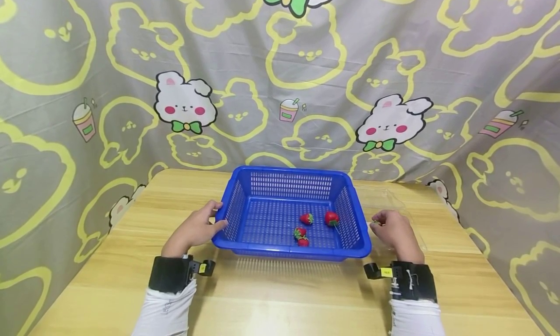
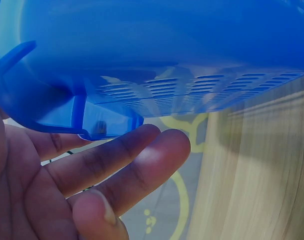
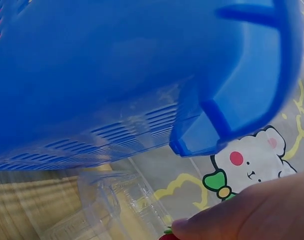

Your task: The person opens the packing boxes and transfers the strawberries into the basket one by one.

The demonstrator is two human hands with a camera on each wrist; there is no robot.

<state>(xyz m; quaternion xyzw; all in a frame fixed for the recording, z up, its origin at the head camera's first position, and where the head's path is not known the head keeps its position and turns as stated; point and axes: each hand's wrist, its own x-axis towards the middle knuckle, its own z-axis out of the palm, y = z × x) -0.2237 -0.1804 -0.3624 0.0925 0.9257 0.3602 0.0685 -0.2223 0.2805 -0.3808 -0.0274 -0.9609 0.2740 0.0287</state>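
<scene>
A blue plastic basket (image 1: 290,252) with slotted walls stands in front of me on the table. Several red strawberries (image 1: 306,219) with green leaves lie in its right half; a bigger one (image 1: 331,218) is near the right wall. My left hand (image 1: 197,227) holds the basket's left rim, thumb over it; in the left wrist view, the fingers (image 2: 142,165) extend below the rim. Just outside the right rim, my right hand (image 1: 395,230) pinches a strawberry (image 3: 168,237), mostly cut off by the frame in the right wrist view.
A clear plastic container (image 3: 104,192) stands beside the basket on the right, partly behind my right hand. The wooden table (image 1: 271,302) reaches back to a patterned cloth (image 1: 245,49) that hangs behind and on both sides.
</scene>
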